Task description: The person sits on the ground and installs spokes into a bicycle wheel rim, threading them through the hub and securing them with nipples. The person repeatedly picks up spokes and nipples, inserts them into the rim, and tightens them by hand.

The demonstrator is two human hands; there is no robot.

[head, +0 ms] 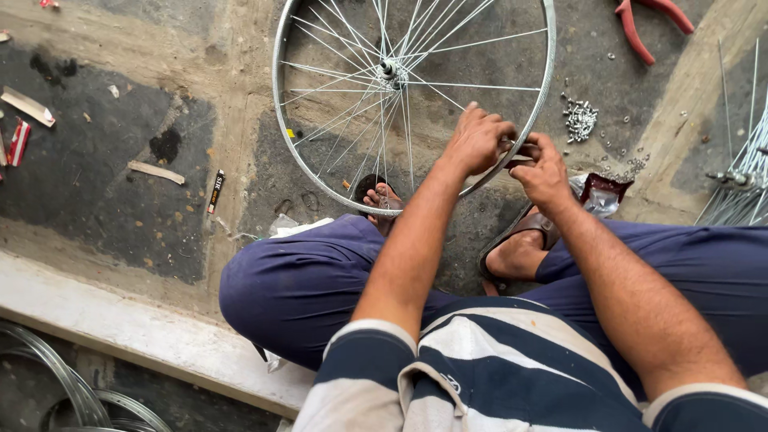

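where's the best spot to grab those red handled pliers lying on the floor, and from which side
Probably by the red-handled pliers at their two splayed handles, coming from above: they lie flat on the concrete floor, clear of the silver spoked wheel rim. Their jaws are out of frame.

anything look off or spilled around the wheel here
Yes: small silver spoke nipples lie scattered loose on the concrete floor right of the wheel rim, trailing toward a torn-open packet. Both hands, left hand and right hand, meet at the rim; the wheel itself shows no visible damage.
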